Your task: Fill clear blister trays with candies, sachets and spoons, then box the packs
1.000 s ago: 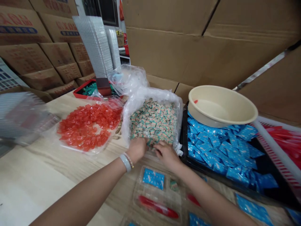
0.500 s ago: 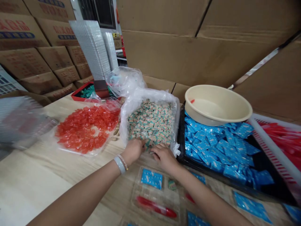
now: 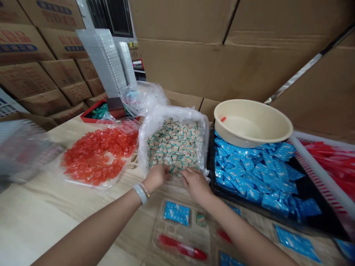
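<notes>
My left hand [image 3: 157,178], with bands on its wrist, is at the near edge of a box lined with clear plastic [image 3: 143,147]. Its fingers are curled together over the small green and tan packets [image 3: 176,142] that fill the box. Beside it, my right hand [image 3: 196,185] reaches the same edge with bent fingers. Whatever either hand pinches is too small to make out. Below the hands lies a clear compartment tray [image 3: 159,225], holding a blue packet [image 3: 176,213], a small green and tan packet [image 3: 200,220] and a long red plastic piece [image 3: 169,242].
Red translucent pieces [image 3: 83,157] lie on plastic at left. A black tray [image 3: 212,166] of blue packets [image 3: 252,177] stands right, a cream basin [image 3: 252,142] resting over its back. Clear trays [image 3: 104,61] are stacked behind. Cardboard boxes [image 3: 180,66] wall the back.
The view has shifted slightly. Both hands stay at the box's near edge, with the right hand a little farther from the left and its fingers slightly drawn back.
</notes>
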Motion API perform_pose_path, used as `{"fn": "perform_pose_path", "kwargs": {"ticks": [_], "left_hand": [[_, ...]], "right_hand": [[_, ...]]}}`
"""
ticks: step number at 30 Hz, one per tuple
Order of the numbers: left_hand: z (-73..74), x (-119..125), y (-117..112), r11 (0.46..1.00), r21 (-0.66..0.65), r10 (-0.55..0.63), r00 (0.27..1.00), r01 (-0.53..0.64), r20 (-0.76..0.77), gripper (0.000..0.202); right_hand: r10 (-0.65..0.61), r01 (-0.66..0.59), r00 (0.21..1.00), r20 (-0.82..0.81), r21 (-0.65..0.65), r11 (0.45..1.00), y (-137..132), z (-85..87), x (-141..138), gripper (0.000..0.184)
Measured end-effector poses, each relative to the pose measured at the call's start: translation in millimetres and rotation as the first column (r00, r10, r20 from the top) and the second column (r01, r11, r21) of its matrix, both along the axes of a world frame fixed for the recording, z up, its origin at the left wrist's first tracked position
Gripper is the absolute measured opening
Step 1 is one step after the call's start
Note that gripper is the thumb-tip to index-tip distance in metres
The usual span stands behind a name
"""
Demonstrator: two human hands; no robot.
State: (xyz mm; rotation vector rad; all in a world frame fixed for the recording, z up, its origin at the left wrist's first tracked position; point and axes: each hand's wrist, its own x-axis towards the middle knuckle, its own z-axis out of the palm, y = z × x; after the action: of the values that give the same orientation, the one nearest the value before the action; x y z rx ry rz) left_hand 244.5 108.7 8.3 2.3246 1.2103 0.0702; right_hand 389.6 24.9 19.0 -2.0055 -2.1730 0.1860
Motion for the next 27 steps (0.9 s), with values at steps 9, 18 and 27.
{"fn": "perform_pose_path", "kwargs": {"ticks": [9,18,27], "left_hand": [[7.4,8.8,-26.0,0.993,0.110,0.047,0.998,-0.041,-0.052,0.015],[-0.9,12.8,-24.6,0.991,0.114,0.070,0.997,-0.067,-0.023,0.024],[12.5,11.3,-38.7,0.994,0.054,-0.101,0.993,0.098,0.057,0.023]], "right_hand": [[0.039,-0.040,0.999,0.037,0.024,0.999,-8.8,8.0,1.1,0.018],[0.041,-0.057,0.982,0.186,0.081,0.995,-15.1,17.7,-1.3,0.018],[0.068,-0.064,0.992,0.107,-0.034,0.997,-8.5,7.2,1.4,0.023]]}}
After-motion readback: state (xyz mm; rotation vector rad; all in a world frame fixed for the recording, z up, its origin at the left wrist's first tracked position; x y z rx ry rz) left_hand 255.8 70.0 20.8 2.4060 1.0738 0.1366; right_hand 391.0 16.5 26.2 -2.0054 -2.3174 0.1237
